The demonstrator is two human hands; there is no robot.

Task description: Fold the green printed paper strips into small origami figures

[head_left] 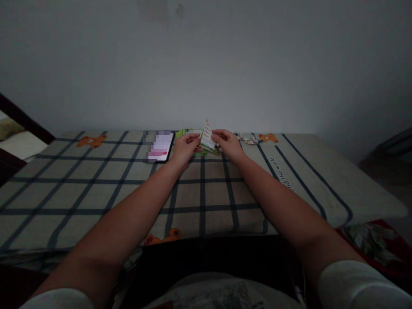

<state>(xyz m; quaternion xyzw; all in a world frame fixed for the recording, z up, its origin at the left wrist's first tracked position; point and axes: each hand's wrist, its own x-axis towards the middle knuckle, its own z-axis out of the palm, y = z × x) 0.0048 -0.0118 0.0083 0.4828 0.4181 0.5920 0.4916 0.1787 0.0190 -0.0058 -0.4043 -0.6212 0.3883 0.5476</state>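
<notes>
Between my two hands is a folded printed paper [208, 140], white with green and orange print, its peak pointing up and away from me. My left hand [185, 148] pinches its left side with thumb and fingertips. From the right, my right hand [228, 142] grips the other side, fingers bent over the upper edge. More green printed paper [186, 132] lies on the cloth behind and under my left hand. Just past my right hand are small folded paper pieces [249, 139] with coloured print.
A phone [160, 147] with a lit screen lies left of my left hand. The table has a checked cloth [128, 193] with bear prints. A pale wall [206, 64] rises behind it. A dark wooden bar [25, 118] stands at far left, red patterned fabric [380, 244] at lower right.
</notes>
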